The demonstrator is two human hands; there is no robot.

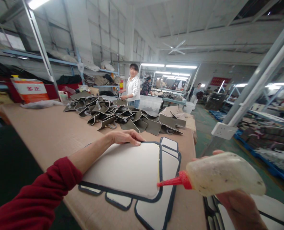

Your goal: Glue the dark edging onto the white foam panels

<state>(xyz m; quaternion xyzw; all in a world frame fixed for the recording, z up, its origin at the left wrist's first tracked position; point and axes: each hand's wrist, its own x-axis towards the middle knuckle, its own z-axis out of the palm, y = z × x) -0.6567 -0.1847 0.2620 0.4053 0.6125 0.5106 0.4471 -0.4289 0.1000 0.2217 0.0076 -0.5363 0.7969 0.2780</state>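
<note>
Nearest, at 5 o'clock: right hand (240,207) wrapped around one cloudy plastic squeeze bottle with red nozzle (218,174), fingers mostly hidden under it. Nozzle tip touching right edge of top panel.

Left hand (124,137), red sleeve, palm down, fingers spread flat on far edge of topmost white rounded panel with dark navy border (127,169); pressing, gripping nothing.

Panels: one on top, roughly five more peeking out beneath in fanned stack (170,159), exact count unclear. More white panels (271,210) at 4 o'clock, partly cut off, count not tellable.

At 12 o'clock on same table: heap of olive-grey cut leather-like pieces (122,116), dozens, too many to count. One red-and-white labelled container (30,90) at 10 o'clock. One clear plastic bag (40,103) beside it.

Surface: long table covered in brown cardboard (48,134), running away toward 12 o'clock.

Room: large workshop, white beamed ceiling, one ceiling fan (177,48), strip lights. Metal shelving (60,60) at 10–11 o'clock with bundled material. One white socket box (223,130) on slanted grey post at 2 o'clock. One person in white top (133,88) standing past heap; at least two more people farther back. Green floor at 2 o'clock.
</note>
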